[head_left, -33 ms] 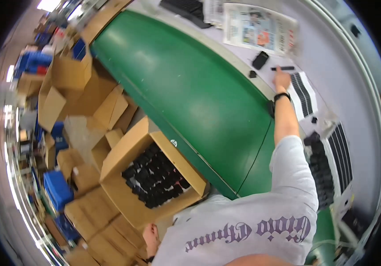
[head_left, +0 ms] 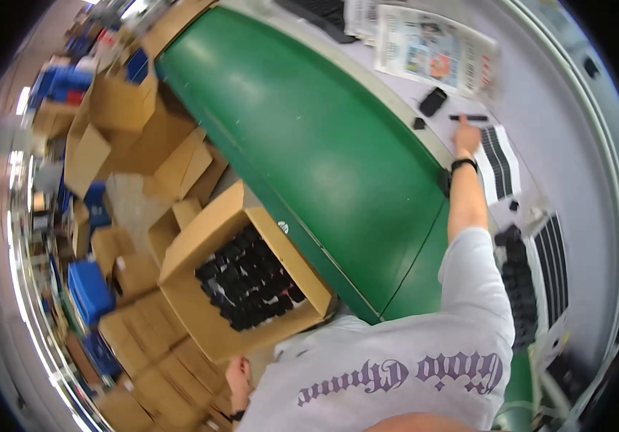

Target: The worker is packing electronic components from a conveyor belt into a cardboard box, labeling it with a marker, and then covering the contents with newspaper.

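My right arm reaches across to the pale worktop. The fingertips of my right hand are pinched at a slim black pen, and the thumb side is hidden. Just beside this hand lies a white sheet with black strips. A black mouse-shaped thing and a small black block rest to its left. Down by my side, my left hand hangs with curled fingers and nothing visible in it. Close to it stands an open cardboard box with rows of small black pieces inside.
A green conveyor belt runs between the box and the worktop. Newspaper and a black keyboard lie at the far end. Stacked black pieces sit right of my arm. Cartons and a blue bin stand left.
The view has shifted and turned slightly. My right hand stays at the black pen, and my left hand stays low beside the box.
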### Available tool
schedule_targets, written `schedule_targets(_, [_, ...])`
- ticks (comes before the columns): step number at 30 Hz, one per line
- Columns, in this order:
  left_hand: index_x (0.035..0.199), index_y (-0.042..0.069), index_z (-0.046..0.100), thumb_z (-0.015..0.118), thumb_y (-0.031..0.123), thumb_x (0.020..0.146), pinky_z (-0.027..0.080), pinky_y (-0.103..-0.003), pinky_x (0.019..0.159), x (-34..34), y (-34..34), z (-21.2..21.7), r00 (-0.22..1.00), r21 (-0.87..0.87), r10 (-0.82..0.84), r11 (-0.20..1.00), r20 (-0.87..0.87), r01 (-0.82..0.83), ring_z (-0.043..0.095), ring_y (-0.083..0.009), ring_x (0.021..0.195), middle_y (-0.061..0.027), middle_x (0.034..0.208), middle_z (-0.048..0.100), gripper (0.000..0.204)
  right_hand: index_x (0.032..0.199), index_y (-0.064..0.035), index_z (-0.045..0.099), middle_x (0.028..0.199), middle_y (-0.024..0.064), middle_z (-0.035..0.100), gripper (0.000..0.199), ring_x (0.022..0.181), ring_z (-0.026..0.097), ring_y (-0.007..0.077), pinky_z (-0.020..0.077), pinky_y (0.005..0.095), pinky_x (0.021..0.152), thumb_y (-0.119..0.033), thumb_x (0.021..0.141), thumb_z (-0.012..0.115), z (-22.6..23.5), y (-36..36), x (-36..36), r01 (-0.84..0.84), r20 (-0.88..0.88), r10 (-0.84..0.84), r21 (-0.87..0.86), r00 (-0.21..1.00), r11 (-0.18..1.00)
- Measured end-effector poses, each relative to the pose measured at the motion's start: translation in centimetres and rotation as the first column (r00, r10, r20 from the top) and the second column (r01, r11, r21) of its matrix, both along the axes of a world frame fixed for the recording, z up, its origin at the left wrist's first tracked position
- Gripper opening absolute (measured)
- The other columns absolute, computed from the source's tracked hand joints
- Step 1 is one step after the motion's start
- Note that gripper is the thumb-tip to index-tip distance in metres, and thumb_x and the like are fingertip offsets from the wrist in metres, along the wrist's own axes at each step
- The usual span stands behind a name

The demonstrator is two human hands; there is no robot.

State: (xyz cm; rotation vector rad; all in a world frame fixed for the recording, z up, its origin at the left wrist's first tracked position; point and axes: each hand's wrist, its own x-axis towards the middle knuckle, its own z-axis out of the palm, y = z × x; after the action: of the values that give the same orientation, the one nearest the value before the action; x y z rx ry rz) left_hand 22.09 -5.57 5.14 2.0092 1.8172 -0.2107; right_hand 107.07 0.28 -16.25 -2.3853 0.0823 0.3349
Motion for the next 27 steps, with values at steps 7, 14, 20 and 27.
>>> schedule_targets(7, [0.094,0.008,0.062,0.054,0.012,0.084,0.047,-0.036,0.059,4.5,2.3,0.1,0.992,0.064,-0.114,0.992,0.062,0.11,0.059,-0.0289,0.065,-0.0143,0.076,0.059,0.013,0.073,0.0034,0.069,0.076,0.0202,0.067,0.061,0.078,0.065,0.038,0.0483,0.0473,0.074,-0.053,0.082,0.047,1.2,-1.8,1.7,-0.114,0.151,0.151,-0.229,0.977,0.967])
schedule_targets(14, [0.101,0.009,0.062,0.053,0.008,0.085,0.048,-0.035,0.064,5.5,1.7,2.7,0.988,0.135,-0.137,0.983,0.068,0.127,0.06,-0.0282,0.072,-0.0113,0.08,0.06,0.019,0.093,0.0049,0.068,0.104,0.0262,0.064,0.062,0.097,0.06,0.0405,0.0448,0.046,0.085,-0.053,0.079,0.049,0.2,-3.3,4.3,-0.252,0.178,0.311,-0.291,0.934,0.923])
schedule_targets(20, [0.1,0.009,0.062,0.053,0.008,0.085,0.048,-0.034,0.064,5.0,2.2,2.2,0.982,0.089,-0.177,0.981,0.066,0.171,0.06,-0.0283,0.073,-0.0118,0.078,0.058,0.018,0.073,0.002,0.064,0.071,0.0132,0.065,0.05,0.058,0.061,0.0239,0.0469,0.0357,0.052,-0.048,0.068,0.065,0.7,-3.2,4.6,-0.337,-0.242,0.295,-0.156,0.924,0.928])
schedule_targets(27, [0.123,0.004,0.053,0.046,0.013,0.097,0.045,-0.021,0.069,13.9,6.3,6.6,0.671,-0.28,0.239,0.959,0.702,-0.049,0.053,-0.0071,0.079,-0.0009,0.092,0.06,0.029,0.096,-0.0082,0.052,0.069,0.0064,0.063,0.019,0.057,0.06,0.0135,0.0389,0.018,0.047,-0.02,0.085,0.062,13.8,-7.3,-25.6,-0.175,-0.108,0.591,0.9,0.799,0.4])
